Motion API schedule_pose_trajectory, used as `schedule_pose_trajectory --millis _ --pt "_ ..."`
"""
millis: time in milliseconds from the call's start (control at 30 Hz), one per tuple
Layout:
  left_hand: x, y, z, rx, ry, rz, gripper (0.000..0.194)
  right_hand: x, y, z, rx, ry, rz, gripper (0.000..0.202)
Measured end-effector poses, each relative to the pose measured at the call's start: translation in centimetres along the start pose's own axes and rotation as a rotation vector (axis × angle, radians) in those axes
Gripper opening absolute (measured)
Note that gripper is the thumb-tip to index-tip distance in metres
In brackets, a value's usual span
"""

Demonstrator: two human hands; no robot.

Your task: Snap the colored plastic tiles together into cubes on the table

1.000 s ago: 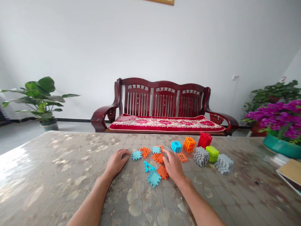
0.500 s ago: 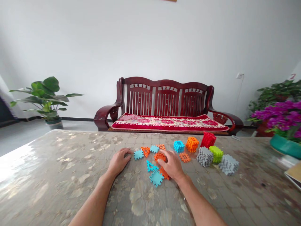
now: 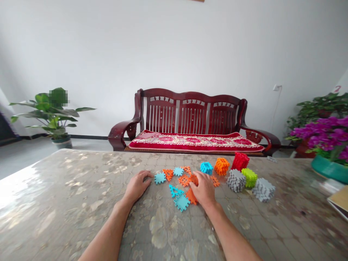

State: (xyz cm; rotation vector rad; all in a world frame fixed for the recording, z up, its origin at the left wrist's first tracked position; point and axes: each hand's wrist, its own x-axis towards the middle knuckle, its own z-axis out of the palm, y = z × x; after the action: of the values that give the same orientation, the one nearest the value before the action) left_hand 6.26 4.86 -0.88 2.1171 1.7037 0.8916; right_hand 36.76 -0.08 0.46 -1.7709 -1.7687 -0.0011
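Note:
My left hand [image 3: 138, 185] rests on the table left of the pieces, fingers lying loosely forward, holding nothing. Nearest to it is a light-blue square interlocking tile [image 3: 160, 178]. My right hand [image 3: 204, 189] has thumb and fingers at an orange interlocking tile [image 3: 194, 179], partly hidden by the fingers. Touching or close to that piece lies a lattice orange tile [image 3: 184, 180]. Under the hand's left side, another orange tile [image 3: 191, 197] shows. Below are a blue triangular tile [image 3: 175, 191] and a light-blue toothed tile [image 3: 181, 202]. Farther back lie an orange triangle [image 3: 168, 174] and a light-blue tile [image 3: 178, 171].
Right of my hand stand stacks of tiles: blue [image 3: 206, 168], orange [image 3: 222, 166], red [image 3: 240, 161], green [image 3: 249, 178] and two grey [image 3: 236, 180]. A teal flower pot [image 3: 330, 168] is at the table's right. A wooden bench [image 3: 193, 112] stands beyond the table.
My right hand has shifted slightly right, with an orange tile now showing at its fingertips. The light-blue toothed tile has moved slightly up. My left hand has stayed in place.

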Motion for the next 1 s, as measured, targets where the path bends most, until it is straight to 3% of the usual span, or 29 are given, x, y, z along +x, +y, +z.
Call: schedule_pose_trajectory --millis 167,367,533,733,867,1000 --pt "0.0 0.0 0.1 -0.011 0.021 0.0 0.026 -0.2 -1.2 0.2 -0.016 -0.048 -0.153 0.033" --pt "0.0 -0.1 0.2 -0.02 0.018 0.009 0.026 0.1 -2.1 0.4 -0.077 -0.126 -0.177 0.018" --pt "0.0 -0.1 0.1 -0.017 0.024 0.005 0.026 0.2 -1.9 0.7 -0.082 -0.036 -0.268 0.019" --pt "0.0 0.2 -0.1 -0.003 -0.002 -0.004 0.027 1.0 -0.5 1.5 0.097 0.177 -0.026 0.044" --pt "0.0 0.2 -0.1 -0.009 0.001 0.001 0.026 1.6 0.7 1.3 0.258 0.166 0.166 0.057" --pt "0.0 -0.1 0.1 -0.018 0.005 0.005 0.025 1.7 1.7 0.5 0.278 0.086 0.218 0.054"
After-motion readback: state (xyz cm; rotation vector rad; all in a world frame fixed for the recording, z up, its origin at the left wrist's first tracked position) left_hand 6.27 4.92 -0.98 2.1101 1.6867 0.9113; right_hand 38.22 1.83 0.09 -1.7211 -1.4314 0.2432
